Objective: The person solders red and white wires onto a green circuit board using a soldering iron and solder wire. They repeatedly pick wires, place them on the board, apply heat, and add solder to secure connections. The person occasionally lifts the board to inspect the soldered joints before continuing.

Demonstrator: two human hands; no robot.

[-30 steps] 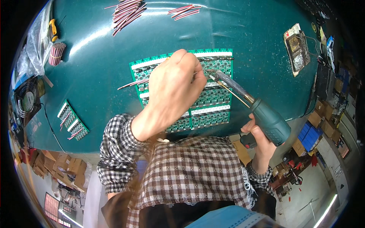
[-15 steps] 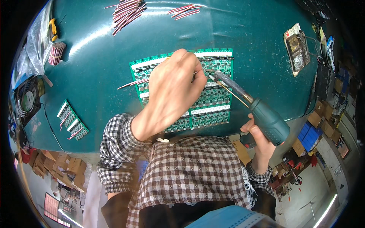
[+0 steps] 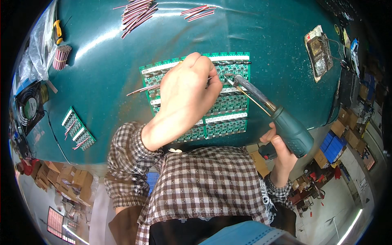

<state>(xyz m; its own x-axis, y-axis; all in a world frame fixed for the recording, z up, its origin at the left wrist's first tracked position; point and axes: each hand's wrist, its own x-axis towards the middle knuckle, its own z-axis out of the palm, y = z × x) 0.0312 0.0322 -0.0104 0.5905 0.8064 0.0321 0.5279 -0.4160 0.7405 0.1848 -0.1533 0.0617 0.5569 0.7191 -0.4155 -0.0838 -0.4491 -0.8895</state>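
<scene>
A green panel of circuit boards (image 3: 228, 107) lies in front of me, with white strips and rows of small dark parts. My left hand (image 3: 188, 92) is over its upper middle, fingers pinched together around thin red-and-white wires (image 3: 143, 89), whose far ends stick out to the left past the panel. The pinched ends are mostly hidden by my fingers. In my right hand (image 3: 281, 149) is a dark green soldering gun (image 3: 292, 131) with a thin brass-coloured tube along its barrel. Its tip points at the panel, just right of my left fingertips.
Loose wires (image 3: 136, 16) lie in a pile at the far side, near a smaller group (image 3: 198, 12). On the left are a wire bundle (image 3: 61, 57), yellow-handled tool (image 3: 57, 30), fan (image 3: 30, 105) and small board panel (image 3: 78, 128). A worn soldering-iron tray (image 3: 318, 53) sits at right.
The soldering gun has shifted slightly to the right, its tip a little farther from my left fingertips. My left hand and the panel have hardly moved.
</scene>
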